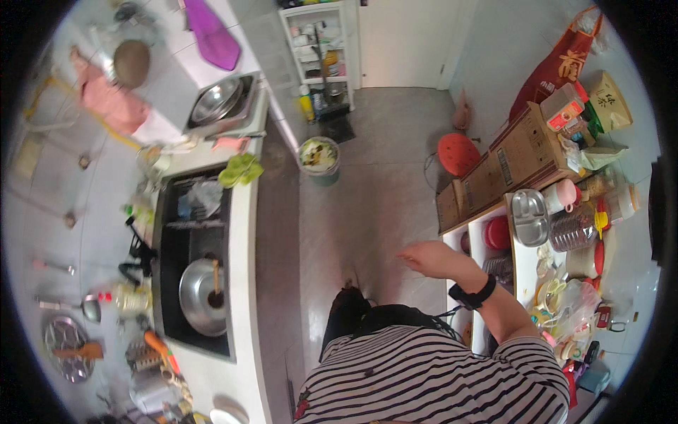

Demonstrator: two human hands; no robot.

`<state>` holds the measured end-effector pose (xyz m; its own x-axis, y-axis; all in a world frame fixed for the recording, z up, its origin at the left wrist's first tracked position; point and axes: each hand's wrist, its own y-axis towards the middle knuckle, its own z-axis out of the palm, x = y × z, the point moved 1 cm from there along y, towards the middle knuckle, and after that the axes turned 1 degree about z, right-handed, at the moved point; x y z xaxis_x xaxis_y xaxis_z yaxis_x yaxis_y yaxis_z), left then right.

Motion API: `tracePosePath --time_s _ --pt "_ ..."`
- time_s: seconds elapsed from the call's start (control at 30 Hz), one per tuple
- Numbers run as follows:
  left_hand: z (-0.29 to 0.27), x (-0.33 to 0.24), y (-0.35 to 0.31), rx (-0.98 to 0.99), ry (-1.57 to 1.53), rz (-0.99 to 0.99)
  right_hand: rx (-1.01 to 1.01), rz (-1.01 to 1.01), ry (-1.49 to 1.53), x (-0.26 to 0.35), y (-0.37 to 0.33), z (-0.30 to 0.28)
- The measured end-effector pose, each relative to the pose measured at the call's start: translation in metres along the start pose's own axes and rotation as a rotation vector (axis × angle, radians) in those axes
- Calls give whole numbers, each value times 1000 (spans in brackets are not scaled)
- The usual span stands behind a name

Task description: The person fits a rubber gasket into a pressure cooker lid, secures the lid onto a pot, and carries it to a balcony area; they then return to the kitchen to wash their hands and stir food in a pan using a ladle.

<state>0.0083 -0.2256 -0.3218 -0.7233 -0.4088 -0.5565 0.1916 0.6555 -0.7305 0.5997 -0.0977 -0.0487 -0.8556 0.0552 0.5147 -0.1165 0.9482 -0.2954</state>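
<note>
My right hand (432, 258) hangs over the grey floor beside the shelf unit on the right. A dark watch (480, 291) is on its wrist. Its fingers point left and look bent under the palm, so I cannot make out whether they hold anything. No part of my left hand shows. To the left, a dark sink (169, 283) is set in a white counter (244, 283). A steel basin (194, 300) with a long-handled brown tool stands in it. Green leaves (241, 170) lie on the counter near the sink's far end.
A bucket (319, 157) of scraps stands on the floor ahead, near a white rack (318, 42). On the right are a cardboard box (508, 166), a red round stool or lid (458, 154), and a steel divided tray (530, 217). A white door (399, 42) is at the far end.
</note>
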Motion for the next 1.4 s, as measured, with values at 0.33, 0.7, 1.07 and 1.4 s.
tracePosePath --time_s 0.33,0.7,1.07,1.4 --pt "20 -151 215 60 85 152 155 201 -4 -139 134 -121" --pt "-87 -476 443 -100 181 274 -15 585 59 -364 207 -264" --pt "-15 -684 514 -158 -215 -112 -95 313 -32 -581 567 -529" --pt "73 -831 470 -257 -508 -200 -763 231 -347 -694 867 -779"
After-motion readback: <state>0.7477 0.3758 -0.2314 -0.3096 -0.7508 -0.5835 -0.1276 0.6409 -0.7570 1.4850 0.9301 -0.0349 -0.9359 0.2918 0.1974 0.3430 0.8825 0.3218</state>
